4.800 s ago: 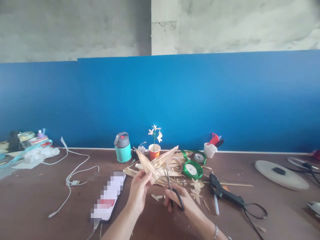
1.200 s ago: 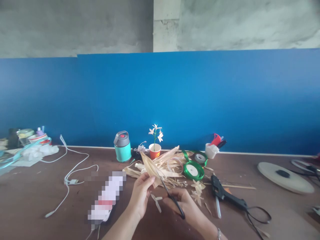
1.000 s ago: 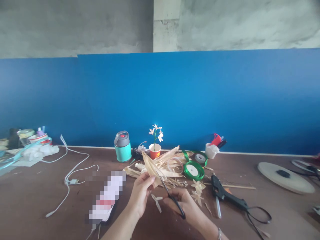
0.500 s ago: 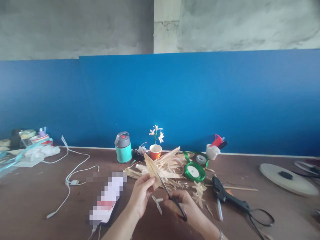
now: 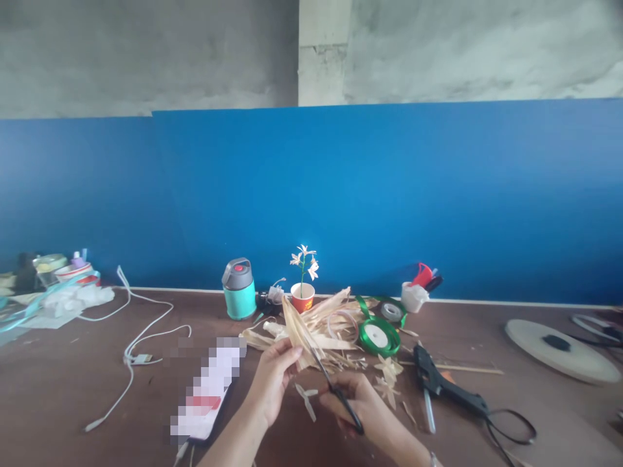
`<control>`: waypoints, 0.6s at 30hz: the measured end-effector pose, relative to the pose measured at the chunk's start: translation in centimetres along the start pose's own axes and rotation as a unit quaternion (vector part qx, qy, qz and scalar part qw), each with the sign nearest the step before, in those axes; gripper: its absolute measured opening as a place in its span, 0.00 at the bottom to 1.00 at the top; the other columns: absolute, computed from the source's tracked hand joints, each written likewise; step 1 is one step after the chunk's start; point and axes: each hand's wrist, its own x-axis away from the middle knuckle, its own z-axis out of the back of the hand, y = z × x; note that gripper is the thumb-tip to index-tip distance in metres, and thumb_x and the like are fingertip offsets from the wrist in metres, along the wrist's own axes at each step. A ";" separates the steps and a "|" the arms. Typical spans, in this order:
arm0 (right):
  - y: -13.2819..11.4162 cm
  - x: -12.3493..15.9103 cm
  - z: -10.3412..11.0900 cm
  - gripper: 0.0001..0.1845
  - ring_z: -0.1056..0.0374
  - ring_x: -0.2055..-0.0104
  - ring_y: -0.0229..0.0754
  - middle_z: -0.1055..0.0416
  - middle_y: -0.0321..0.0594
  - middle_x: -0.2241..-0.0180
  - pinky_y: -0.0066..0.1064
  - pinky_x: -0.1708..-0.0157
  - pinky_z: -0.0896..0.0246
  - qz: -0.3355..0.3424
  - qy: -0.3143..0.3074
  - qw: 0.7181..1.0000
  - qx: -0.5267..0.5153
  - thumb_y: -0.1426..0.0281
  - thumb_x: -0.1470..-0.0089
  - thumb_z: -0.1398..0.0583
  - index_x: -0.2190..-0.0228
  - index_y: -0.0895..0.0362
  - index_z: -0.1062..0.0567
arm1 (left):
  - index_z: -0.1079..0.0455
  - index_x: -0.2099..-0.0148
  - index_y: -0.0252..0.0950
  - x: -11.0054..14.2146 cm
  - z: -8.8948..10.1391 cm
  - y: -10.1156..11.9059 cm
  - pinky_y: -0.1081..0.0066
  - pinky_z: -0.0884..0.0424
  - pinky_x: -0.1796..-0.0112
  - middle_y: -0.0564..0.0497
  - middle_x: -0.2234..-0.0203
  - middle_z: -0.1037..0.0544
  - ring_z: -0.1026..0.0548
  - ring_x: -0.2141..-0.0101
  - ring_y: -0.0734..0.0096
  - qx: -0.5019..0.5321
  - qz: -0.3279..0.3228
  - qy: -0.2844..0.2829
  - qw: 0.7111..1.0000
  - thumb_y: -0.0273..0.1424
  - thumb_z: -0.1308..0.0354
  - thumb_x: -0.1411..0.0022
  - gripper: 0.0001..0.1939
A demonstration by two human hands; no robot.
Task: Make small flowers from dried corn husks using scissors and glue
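My left hand [image 5: 276, 371] pinches a pale dried corn husk [image 5: 294, 324] between thumb and fingers, its pointed tip upward. Closed around the handles of black scissors [image 5: 346, 410] is my right hand [image 5: 359, 401]. The blades point up and left and lie against the husk's right edge; whether they are fully closed is hard to tell. Below the husk, a small three-petalled husk piece [image 5: 306, 400] lies on the table. Husk flower shapes [image 5: 388, 370] rest right of my right hand. Behind my hands is a heap of husk strips [image 5: 335, 324].
A red cup [image 5: 302, 299] holds a stem with white flowers. Nearby stand a teal flask [image 5: 239, 299], a green ribbon roll [image 5: 379, 336] and a white cup of tools [image 5: 413, 297]. A black glue gun [image 5: 450, 389] lies right, a phone [image 5: 207, 395] and white cables [image 5: 131, 350] left.
The scissors and husk keep nearly the same position, with the husk turned slightly. Both hands keep their hold, and the view has shifted a little.
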 end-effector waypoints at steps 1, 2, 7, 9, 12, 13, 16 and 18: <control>-0.1 0.0 -0.1 0.24 0.51 0.89 0.28 0.41 0.26 0.90 0.20 0.90 0.58 -0.002 0.000 1.000 0.002 0.51 0.62 0.35 0.74 0.60 0.29 | 0.23 0.67 0.32 0.1 -0.1 0.0 0.78 0.36 0.72 0.50 0.76 0.22 0.29 0.76 0.77 0.004 0.000 -0.005 1.000 0.32 0.31 0.56 0.12; -0.2 0.1 -0.1 0.25 0.51 0.90 0.27 0.41 0.26 0.90 0.20 0.90 0.59 -0.003 0.002 1.000 0.001 0.51 0.62 0.35 0.74 0.60 0.29 | 0.23 0.66 0.32 0.1 -0.2 0.1 0.78 0.35 0.72 0.50 0.76 0.22 0.29 0.75 0.76 0.008 0.002 -0.011 1.000 0.32 0.32 0.55 0.12; -1.0 0.6 -0.4 0.26 0.51 0.89 0.27 0.43 0.25 0.90 0.20 0.90 0.59 -0.009 0.017 1.000 -0.022 0.49 0.66 0.34 0.75 0.59 0.30 | 0.23 0.68 0.32 0.5 -0.6 0.0 0.77 0.34 0.72 0.50 0.76 0.22 0.28 0.76 0.75 0.021 0.014 -0.024 0.999 0.32 0.32 0.54 0.11; -1.1 0.6 -0.5 0.26 0.50 0.89 0.27 0.43 0.25 0.90 0.20 0.90 0.59 -0.013 0.013 0.999 -0.031 0.50 0.66 0.33 0.75 0.59 0.30 | 0.24 0.68 0.32 0.7 -0.7 0.0 0.78 0.35 0.74 0.51 0.76 0.22 0.29 0.77 0.76 0.023 0.016 -0.014 1.000 0.32 0.32 0.54 0.10; -0.9 0.6 -0.5 0.26 0.50 0.89 0.27 0.41 0.25 0.90 0.19 0.90 0.58 -0.017 0.004 0.999 -0.035 0.50 0.65 0.33 0.74 0.59 0.30 | 0.24 0.68 0.32 0.8 -0.8 0.1 0.79 0.35 0.75 0.52 0.78 0.23 0.30 0.78 0.78 0.023 0.019 -0.010 1.000 0.32 0.32 0.54 0.10; -0.9 0.6 -0.5 0.26 0.49 0.89 0.27 0.41 0.25 0.89 0.19 0.90 0.58 -0.017 0.002 0.999 -0.033 0.50 0.64 0.34 0.73 0.59 0.30 | 0.24 0.68 0.32 0.8 -0.8 0.1 0.79 0.35 0.74 0.52 0.78 0.23 0.31 0.78 0.78 0.024 0.018 -0.007 1.000 0.32 0.32 0.54 0.10; -0.7 0.5 -0.5 0.27 0.48 0.89 0.28 0.40 0.26 0.88 0.19 0.90 0.56 -0.018 -0.006 0.999 -0.029 0.49 0.63 0.34 0.71 0.60 0.29 | 0.24 0.68 0.32 0.9 -0.8 0.0 0.78 0.34 0.74 0.52 0.77 0.23 0.31 0.77 0.78 0.031 0.025 -0.001 0.999 0.32 0.32 0.54 0.11; -0.8 0.7 -0.5 0.27 0.48 0.89 0.28 0.40 0.26 0.88 0.19 0.90 0.56 -0.020 -0.005 1.000 -0.021 0.49 0.63 0.35 0.71 0.60 0.28 | 0.25 0.67 0.32 0.9 -0.7 -0.1 0.76 0.33 0.74 0.51 0.77 0.24 0.30 0.77 0.76 0.034 0.034 -0.014 0.999 0.33 0.33 0.53 0.11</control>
